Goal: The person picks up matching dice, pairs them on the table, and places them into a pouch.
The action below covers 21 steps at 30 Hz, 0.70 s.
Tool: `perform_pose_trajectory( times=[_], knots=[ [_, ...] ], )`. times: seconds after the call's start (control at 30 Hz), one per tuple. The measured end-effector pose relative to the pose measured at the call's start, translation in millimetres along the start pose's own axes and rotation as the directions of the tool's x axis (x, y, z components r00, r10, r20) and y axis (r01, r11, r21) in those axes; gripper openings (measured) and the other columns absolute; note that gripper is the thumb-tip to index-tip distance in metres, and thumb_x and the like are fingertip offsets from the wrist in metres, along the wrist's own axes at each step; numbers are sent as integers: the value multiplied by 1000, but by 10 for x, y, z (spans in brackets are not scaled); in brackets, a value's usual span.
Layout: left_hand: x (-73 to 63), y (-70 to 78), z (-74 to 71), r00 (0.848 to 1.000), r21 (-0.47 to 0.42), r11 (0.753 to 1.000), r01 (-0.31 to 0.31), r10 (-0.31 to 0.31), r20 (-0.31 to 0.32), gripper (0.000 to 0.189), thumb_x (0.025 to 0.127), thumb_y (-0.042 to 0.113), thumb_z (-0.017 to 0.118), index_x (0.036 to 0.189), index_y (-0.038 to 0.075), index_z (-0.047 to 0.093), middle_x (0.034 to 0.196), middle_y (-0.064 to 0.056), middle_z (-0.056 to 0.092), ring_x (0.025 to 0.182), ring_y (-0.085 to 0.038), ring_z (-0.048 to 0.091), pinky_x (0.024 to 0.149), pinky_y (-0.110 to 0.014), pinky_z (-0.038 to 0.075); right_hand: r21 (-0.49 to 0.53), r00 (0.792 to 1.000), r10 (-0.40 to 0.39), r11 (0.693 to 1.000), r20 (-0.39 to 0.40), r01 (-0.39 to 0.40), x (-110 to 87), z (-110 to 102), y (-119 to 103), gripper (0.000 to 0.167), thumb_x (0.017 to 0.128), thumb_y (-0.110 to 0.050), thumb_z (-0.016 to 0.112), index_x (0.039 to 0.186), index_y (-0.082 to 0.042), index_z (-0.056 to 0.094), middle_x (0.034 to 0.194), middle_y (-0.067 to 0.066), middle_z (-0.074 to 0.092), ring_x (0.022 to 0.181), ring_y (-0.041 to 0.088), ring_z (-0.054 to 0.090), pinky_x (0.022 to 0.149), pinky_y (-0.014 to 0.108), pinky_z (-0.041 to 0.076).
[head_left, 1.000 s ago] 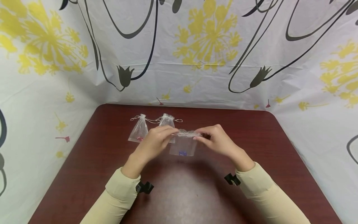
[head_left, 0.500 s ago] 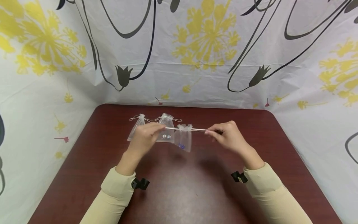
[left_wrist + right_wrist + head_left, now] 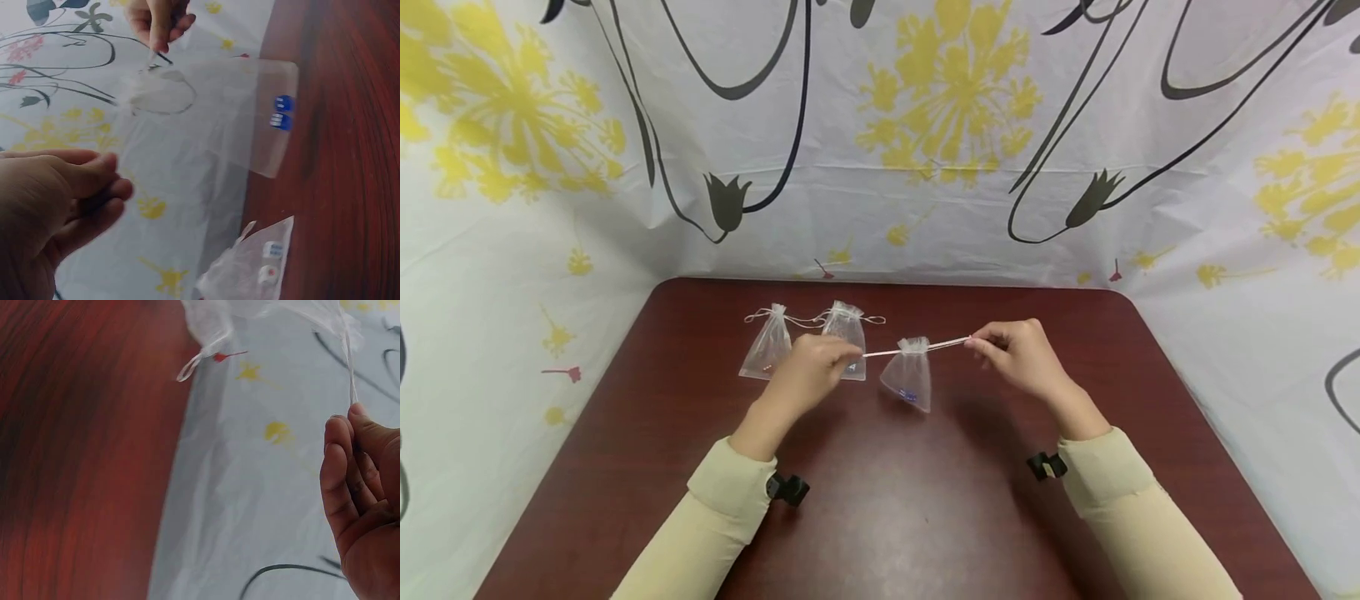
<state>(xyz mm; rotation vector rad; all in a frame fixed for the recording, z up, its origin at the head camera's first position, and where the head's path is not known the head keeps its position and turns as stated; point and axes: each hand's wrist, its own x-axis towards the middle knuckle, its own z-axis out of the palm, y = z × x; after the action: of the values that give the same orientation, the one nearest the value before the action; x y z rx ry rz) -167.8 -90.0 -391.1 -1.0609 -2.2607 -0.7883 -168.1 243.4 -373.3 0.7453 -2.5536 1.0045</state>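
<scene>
A sheer white drawstring pouch point(image 3: 910, 372) hangs between my hands in the head view, its neck gathered tight. Two blue dice point(image 3: 281, 112) lie at its bottom corner. My left hand point(image 3: 811, 367) pinches the drawstring on one side between thumb and index finger. On the other side my right hand point(image 3: 1018, 354) pinches the opposite end of the drawstring point(image 3: 350, 369), which runs taut to the pouch's neck. Behind my left hand, two more tied pouches rest on the table: one point(image 3: 767, 343) partly covered by the hand, the other point(image 3: 846, 325) holding white dice point(image 3: 270, 262).
The dark red wooden table point(image 3: 880, 517) spreads under both hands. A white sheet point(image 3: 880, 208) with yellow flowers and dark stems hangs along the back and both sides. Drawstring loops of the two resting pouches lie near the table's back edge.
The hands have spread apart, pulling the drawstring out on both sides. The pouch's wide mouth has cinched into a narrow gathered neck. Over the last half second both hands shifted slightly right.
</scene>
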Motion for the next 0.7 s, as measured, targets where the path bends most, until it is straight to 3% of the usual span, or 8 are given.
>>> perform_pose_trajectory(
  times=[0.07,0.17,0.37,0.5,0.63,0.7],
  knots=[
    [56,-28,58,995,8,999,49,-50,86,5,88,5,77,93,4,80,84,-5,77,78,-20,74,75,-35,60,-7,999,39,999,15,-39,68,36,114,8,91,-12,76,83,-10,77,66,-6,67,53,21,66,47,24,51],
    [159,-94,165,976,12,993,115,-115,185,5,90,7,76,92,4,79,84,-4,76,78,-19,73,78,-35,59,-19,995,95,995,19,-95,184,104,283,13,94,-14,74,83,-8,77,66,1,69,53,23,67,47,25,51],
    [392,-270,366,937,136,979,149,-184,298,6,92,8,74,93,6,79,87,-5,76,83,-22,73,83,-37,58,-88,983,182,980,3,-181,371,251,526,17,98,-16,70,87,-5,76,70,9,71,55,20,68,53,28,53],
    [525,-380,460,921,192,964,185,-238,308,9,95,9,72,93,8,80,88,-4,77,82,-22,73,80,-36,59,-112,976,216,969,-32,-218,460,338,614,18,98,-15,69,89,-2,77,69,6,71,54,14,66,54,32,55],
    [598,-447,500,926,218,952,215,-269,264,9,95,7,71,93,8,80,86,-4,76,81,-24,72,76,-36,59,-108,974,203,971,-100,-213,534,424,662,19,98,-14,69,91,1,77,69,8,72,55,18,68,55,37,57],
    [612,-457,507,924,231,945,232,-288,251,11,94,11,73,104,8,78,95,-6,76,88,-26,72,79,-38,59,-103,973,192,973,-128,-206,566,455,669,19,98,-15,69,96,3,76,72,11,73,60,22,71,59,41,58]
  ],
)
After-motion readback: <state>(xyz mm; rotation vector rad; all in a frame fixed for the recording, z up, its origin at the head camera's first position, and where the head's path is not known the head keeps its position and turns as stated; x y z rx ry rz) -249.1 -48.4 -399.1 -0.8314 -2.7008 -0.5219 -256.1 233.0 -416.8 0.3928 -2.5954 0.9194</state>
